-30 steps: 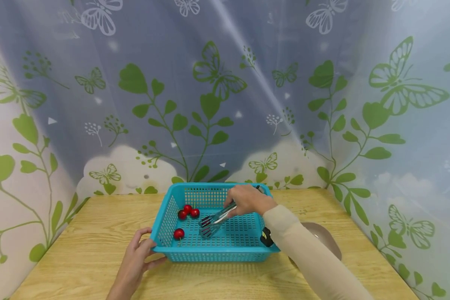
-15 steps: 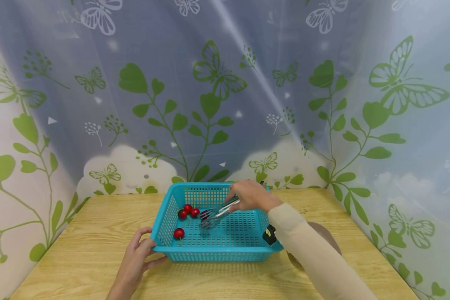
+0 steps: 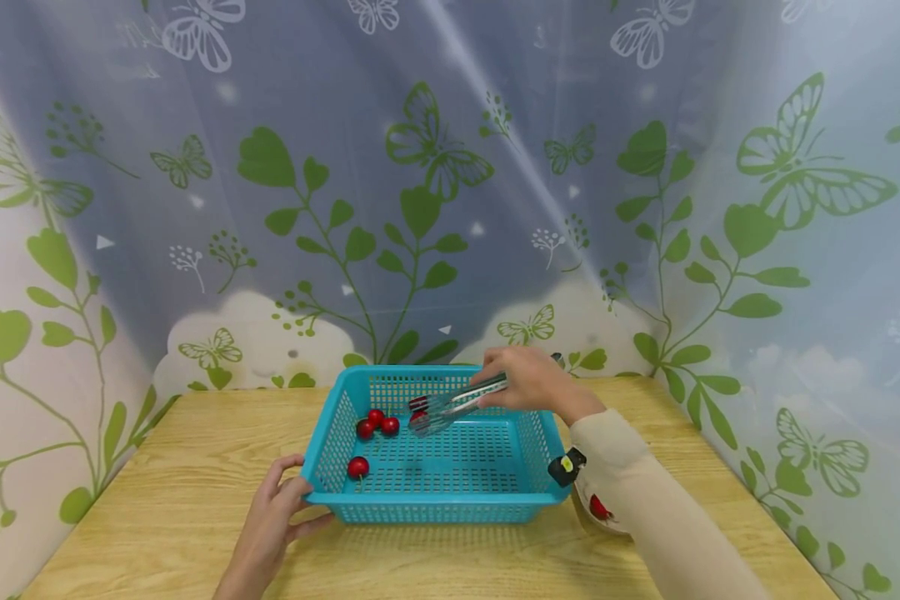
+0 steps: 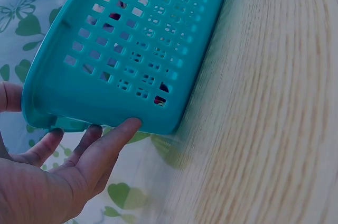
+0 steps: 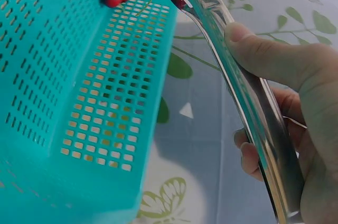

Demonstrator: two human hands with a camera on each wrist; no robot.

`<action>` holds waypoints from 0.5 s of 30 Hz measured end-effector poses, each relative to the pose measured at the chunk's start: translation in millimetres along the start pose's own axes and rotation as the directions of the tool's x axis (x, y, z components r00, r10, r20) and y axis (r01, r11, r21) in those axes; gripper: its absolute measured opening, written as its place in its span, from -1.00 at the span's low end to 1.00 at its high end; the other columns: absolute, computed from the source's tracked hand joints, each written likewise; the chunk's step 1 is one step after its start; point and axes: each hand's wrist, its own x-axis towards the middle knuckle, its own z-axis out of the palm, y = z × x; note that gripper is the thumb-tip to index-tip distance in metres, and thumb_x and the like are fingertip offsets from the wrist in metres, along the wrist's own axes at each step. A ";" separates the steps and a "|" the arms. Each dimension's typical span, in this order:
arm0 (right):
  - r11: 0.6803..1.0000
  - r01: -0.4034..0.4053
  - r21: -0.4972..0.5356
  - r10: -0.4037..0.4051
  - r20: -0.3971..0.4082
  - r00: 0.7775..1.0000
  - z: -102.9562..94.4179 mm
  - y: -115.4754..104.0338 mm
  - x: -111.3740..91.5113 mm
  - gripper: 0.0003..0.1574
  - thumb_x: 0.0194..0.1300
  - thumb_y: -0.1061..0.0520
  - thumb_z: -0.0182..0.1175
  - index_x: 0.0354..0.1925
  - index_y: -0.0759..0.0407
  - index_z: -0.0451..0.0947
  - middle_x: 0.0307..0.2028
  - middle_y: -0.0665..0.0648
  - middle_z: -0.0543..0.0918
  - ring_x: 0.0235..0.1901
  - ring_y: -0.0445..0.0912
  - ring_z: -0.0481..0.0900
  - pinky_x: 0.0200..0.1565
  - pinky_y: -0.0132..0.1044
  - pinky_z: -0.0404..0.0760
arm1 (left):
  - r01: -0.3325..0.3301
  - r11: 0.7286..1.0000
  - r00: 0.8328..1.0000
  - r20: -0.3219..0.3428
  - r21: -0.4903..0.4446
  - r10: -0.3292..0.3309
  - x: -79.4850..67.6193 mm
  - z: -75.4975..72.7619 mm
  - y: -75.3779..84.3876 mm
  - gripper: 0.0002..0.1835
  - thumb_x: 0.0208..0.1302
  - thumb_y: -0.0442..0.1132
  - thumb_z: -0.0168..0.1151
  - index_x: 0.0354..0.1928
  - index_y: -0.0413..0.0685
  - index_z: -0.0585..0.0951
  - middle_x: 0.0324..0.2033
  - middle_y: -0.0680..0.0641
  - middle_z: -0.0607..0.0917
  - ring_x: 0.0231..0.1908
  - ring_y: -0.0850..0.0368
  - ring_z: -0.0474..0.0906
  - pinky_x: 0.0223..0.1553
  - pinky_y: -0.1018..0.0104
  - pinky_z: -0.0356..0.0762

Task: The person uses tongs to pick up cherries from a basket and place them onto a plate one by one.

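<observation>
A turquoise plastic basket (image 3: 438,500) with slotted walls stands on the table. Its near left corner is held at the rim by my left hand (image 3: 270,508); in the left wrist view the fingers (image 4: 105,152) lie against the outer wall. My right hand (image 3: 521,379) grips metal tongs (image 3: 465,400) over the back of the basket. Between the tong ends is a red cherry (image 3: 417,404), partly covered by the metal. Three cherries (image 3: 390,426) cluster at the basket's left, and a single cherry (image 3: 357,467) lies nearer the front. Stems show in the right wrist view.
Right of the basket, a pale bowl (image 3: 589,521) with something red (image 3: 598,507) in it is mostly hidden under my right sleeve (image 3: 645,483). A wooden table (image 3: 157,500) carries everything. A printed curtain (image 3: 450,208) stands close behind and at both sides.
My right hand has lifted the tongs and moved them right and back, with the cherry now between their ends. More of the bowl's front shows. My left hand has stayed at the basket.
</observation>
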 end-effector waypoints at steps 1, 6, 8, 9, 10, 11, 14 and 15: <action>1.000 0.015 0.004 -0.015 -0.016 1.000 -1.7 1.8 -2.4 -0.60 0.22 -0.14 0.47 0.02 -0.11 0.79 -0.17 -0.03 0.69 -0.37 -0.24 0.52 -0.40 -0.41 0.49 | 0.001 1.000 1.000 -0.001 0.000 -0.001 -0.3 0.1 0.4 -0.51 0.44 -0.25 -0.03 0.38 -0.08 0.27 0.30 -0.44 0.50 -0.06 0.00 0.74 -0.01 -0.15 0.81; 0.999 0.046 0.002 -0.046 -0.081 0.996 -11.6 7.5 -15.7 -0.61 0.20 -0.11 0.48 0.00 -0.09 0.80 -0.25 -0.03 0.67 -0.43 -0.28 0.41 -0.46 -0.46 0.35 | -0.002 1.000 1.000 0.003 -0.001 0.002 -0.1 0.0 0.0 -0.51 0.44 -0.25 -0.03 0.37 -0.09 0.27 0.30 -0.45 0.50 -0.06 0.00 0.74 -0.02 -0.15 0.82; 0.999 0.050 0.004 -0.049 -0.098 0.994 -14.6 9.9 -20.8 -0.62 0.20 -0.09 0.49 -0.01 -0.08 0.80 -0.26 -0.04 0.65 -0.44 -0.29 0.40 -0.48 -0.46 0.32 | 0.004 1.000 1.000 0.000 -0.001 -0.004 0.2 0.1 0.1 -0.51 0.44 -0.25 -0.03 0.37 -0.08 0.27 0.31 -0.44 0.49 -0.06 0.00 0.74 -0.02 -0.14 0.82; 0.999 0.053 0.003 -0.053 -0.106 0.993 -15.8 11.1 -23.0 -0.62 0.19 -0.08 0.49 -0.01 -0.07 0.80 -0.27 -0.04 0.65 -0.44 -0.29 0.40 -0.48 -0.47 0.32 | 0.002 1.000 1.000 0.002 0.000 -0.002 0.2 0.0 0.0 -0.51 0.44 -0.25 -0.03 0.37 -0.08 0.27 0.31 -0.44 0.49 -0.06 0.00 0.75 -0.02 -0.14 0.82; 0.999 0.053 0.004 -0.052 -0.112 0.992 -16.8 12.3 -25.3 -0.62 0.19 -0.08 0.49 -0.02 -0.06 0.81 -0.27 -0.06 0.64 -0.43 -0.28 0.40 -0.48 -0.47 0.32 | 0.003 1.000 1.000 0.002 0.001 -0.003 0.7 -0.1 -0.5 -0.51 0.44 -0.25 -0.03 0.37 -0.08 0.27 0.32 -0.44 0.49 -0.06 0.00 0.74 -0.02 -0.13 0.82; 0.999 0.052 0.004 -0.051 -0.115 0.992 -17.8 13.2 -27.4 -0.62 0.19 -0.08 0.50 -0.02 -0.06 0.81 -0.27 -0.06 0.65 -0.43 -0.28 0.41 -0.48 -0.48 0.33 | -0.001 1.000 1.000 0.004 0.003 0.001 0.8 -0.3 -0.9 -0.51 0.44 -0.25 -0.03 0.38 -0.09 0.26 0.31 -0.44 0.48 -0.06 0.00 0.74 -0.02 -0.14 0.82; 0.999 0.050 0.011 -0.048 -0.121 0.991 -20.5 16.3 -33.5 -0.62 0.19 -0.07 0.50 -0.02 -0.04 0.81 -0.24 -0.05 0.66 -0.41 -0.20 0.48 -0.47 -0.47 0.35 | -0.007 1.000 1.000 0.006 0.007 0.007 1.2 -0.8 -1.8 -0.51 0.46 -0.24 -0.03 0.38 -0.08 0.26 0.30 -0.43 0.49 -0.07 0.02 0.74 -0.02 -0.13 0.82; 0.999 0.049 0.011 -0.047 -0.124 0.991 -21.2 17.4 -35.4 -0.62 0.19 -0.07 0.50 -0.01 -0.04 0.81 -0.24 -0.04 0.66 -0.40 -0.18 0.50 -0.47 -0.46 0.36 | -0.011 1.000 1.000 0.009 0.008 0.011 1.3 -0.9 -2.2 -0.51 0.46 -0.24 -0.03 0.39 -0.09 0.26 0.29 -0.43 0.49 -0.07 0.02 0.74 -0.02 -0.14 0.82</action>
